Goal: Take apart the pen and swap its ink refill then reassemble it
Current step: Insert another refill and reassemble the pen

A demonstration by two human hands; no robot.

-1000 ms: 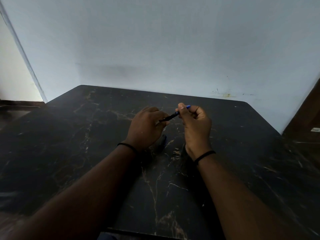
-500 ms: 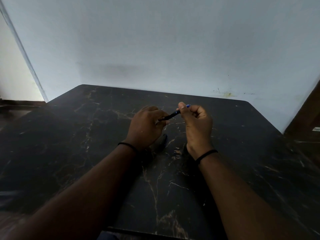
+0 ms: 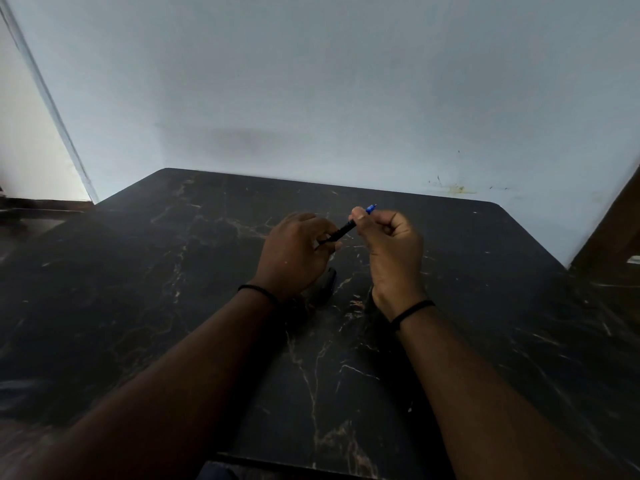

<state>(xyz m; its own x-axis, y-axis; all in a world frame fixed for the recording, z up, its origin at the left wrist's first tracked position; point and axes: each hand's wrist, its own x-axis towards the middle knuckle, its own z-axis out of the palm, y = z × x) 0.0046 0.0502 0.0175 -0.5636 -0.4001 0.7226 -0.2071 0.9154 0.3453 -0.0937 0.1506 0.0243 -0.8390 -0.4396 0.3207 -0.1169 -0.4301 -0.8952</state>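
A thin dark pen [image 3: 341, 231] with a blue tip section runs slantwise between both hands above the black marble table [image 3: 173, 271]. My left hand [image 3: 294, 254] grips its lower, dark end. My right hand [image 3: 391, 251] pinches the upper end between thumb and forefinger, and the blue tip [image 3: 371, 208] sticks out past the fingertips. A dark rounded object [image 3: 327, 284], partly hidden beneath my left hand, lies on the table; I cannot tell what it is.
A pale wall rises right behind the table's far edge [image 3: 329, 185]. A dark wooden surface [image 3: 616, 237] stands at the right. Both wrists wear thin black bands.
Both hands hold the pen much as before. My right hand has shifted slightly up and right, and a little more of the blue tip shows past the fingers.
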